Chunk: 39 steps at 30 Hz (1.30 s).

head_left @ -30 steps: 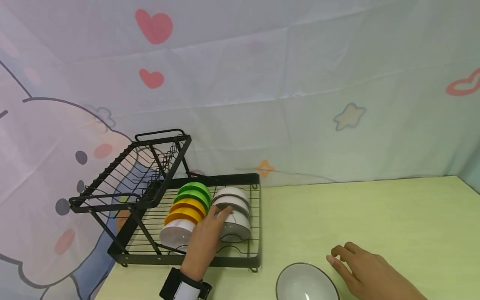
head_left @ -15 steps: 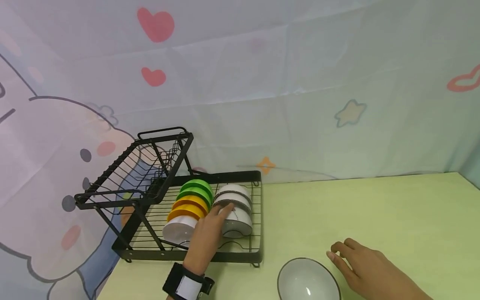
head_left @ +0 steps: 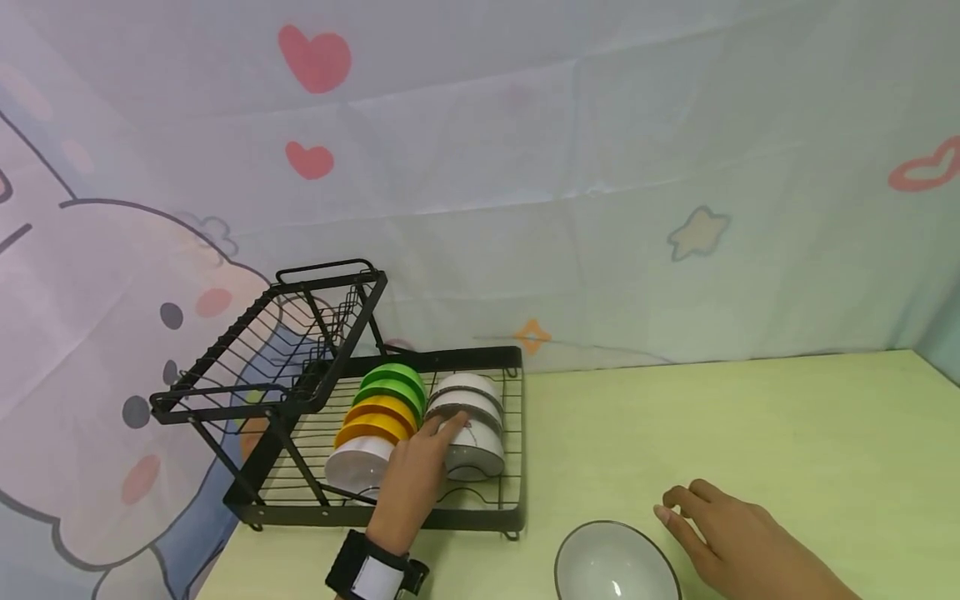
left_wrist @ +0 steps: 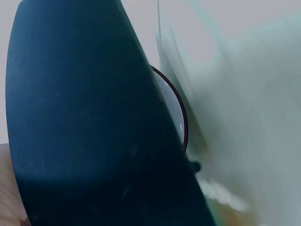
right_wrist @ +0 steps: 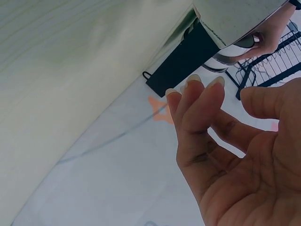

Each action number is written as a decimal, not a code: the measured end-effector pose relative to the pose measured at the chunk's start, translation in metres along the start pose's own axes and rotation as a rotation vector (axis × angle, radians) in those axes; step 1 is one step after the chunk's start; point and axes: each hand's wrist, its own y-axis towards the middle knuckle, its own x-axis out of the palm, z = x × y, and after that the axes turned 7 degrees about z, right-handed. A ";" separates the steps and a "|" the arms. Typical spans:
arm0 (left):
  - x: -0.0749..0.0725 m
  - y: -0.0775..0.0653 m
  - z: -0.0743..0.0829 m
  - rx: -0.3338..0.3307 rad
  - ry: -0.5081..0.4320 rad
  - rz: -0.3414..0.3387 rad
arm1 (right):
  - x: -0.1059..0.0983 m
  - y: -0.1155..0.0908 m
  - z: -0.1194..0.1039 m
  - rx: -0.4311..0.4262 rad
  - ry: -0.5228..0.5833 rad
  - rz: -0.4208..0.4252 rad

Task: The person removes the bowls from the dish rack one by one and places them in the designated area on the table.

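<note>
Green, orange, white bowls [head_left: 372,427] — black rack [head_left: 480,520]

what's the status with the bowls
Left hand touching right row's front white bowl in black wire rack. Right hand empty beside round glossy grey bowl. No obstruction apparent.

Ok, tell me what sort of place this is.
Probably a staged kitchen set-up: a wrinkled, cartoon-printed backdrop behind a green table, which bears a black dish rack with bowls.

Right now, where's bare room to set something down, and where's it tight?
Free: table, bordered by the rack on the left, curtain behind, loose bowl and right hand in front. Crowded: low in the rack, two rows of bowls plus the left hand; also up front, where loose bowl and right hand sit close.
</note>
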 end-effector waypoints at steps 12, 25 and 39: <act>-0.001 -0.001 0.003 0.052 0.024 0.054 | 0.000 0.001 0.002 -0.015 -0.001 0.007; -0.004 -0.002 0.010 0.125 0.139 0.135 | -0.001 0.002 0.004 -0.039 -0.005 0.016; -0.009 -0.004 0.016 0.133 0.225 0.171 | 0.002 0.001 0.007 -0.064 -0.021 0.094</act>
